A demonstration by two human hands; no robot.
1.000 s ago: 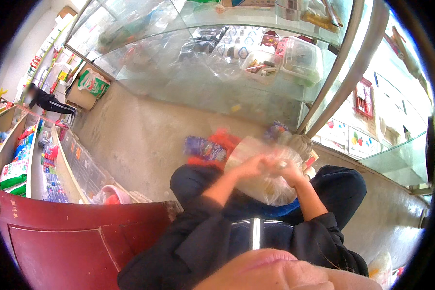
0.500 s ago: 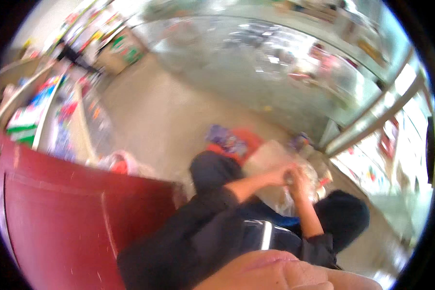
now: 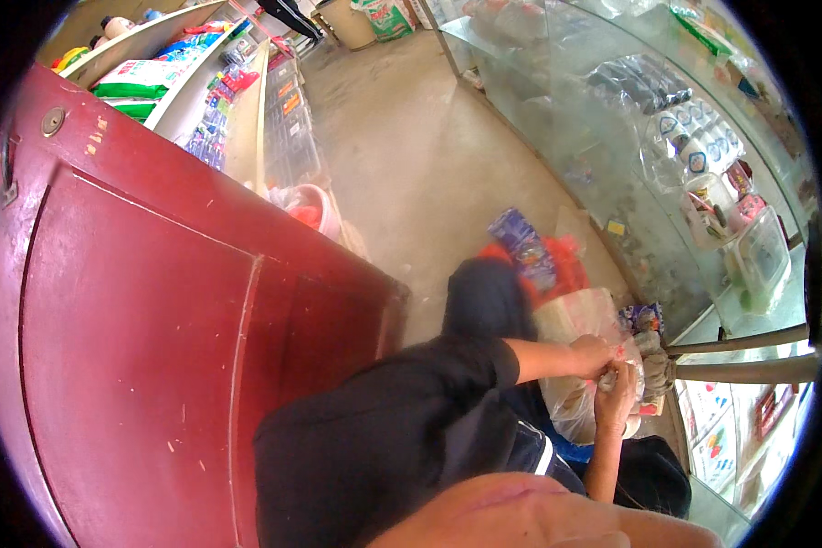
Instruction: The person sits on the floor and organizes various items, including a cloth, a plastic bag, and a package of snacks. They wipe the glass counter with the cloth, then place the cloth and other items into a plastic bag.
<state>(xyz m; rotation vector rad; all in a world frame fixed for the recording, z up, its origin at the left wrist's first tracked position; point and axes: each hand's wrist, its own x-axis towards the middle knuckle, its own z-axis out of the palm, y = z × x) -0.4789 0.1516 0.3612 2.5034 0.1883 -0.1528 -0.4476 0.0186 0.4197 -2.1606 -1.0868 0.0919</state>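
In front of my lap, my left hand (image 3: 592,356) is closed on the gathered top of a clear plastic bag (image 3: 571,416). My right hand (image 3: 616,400) meets it there, fingers curled round the same bunched plastic. Through the film something pale and brownish shows, but its kind is unclear. A little red shows at the fingertips, too small to name. Just beyond the bag lie a red plastic bag (image 3: 571,265) and a purple printed packet (image 3: 525,248). Another purple packet (image 3: 644,318) sits to the right of my hands.
A dark red wooden cabinet (image 3: 146,320) with a lock fills the left. Glass display cases (image 3: 557,128) with wrapped goods stand at right. A pink bucket (image 3: 324,208) and shelves of packets (image 3: 155,78) lie beyond the cabinet. A person's legs (image 3: 292,18) show far back.
My view has turned, so the cabinet fills more of the left and my hands appear farther right and lower. Both hands stay together at the bag; the picture is sharper.
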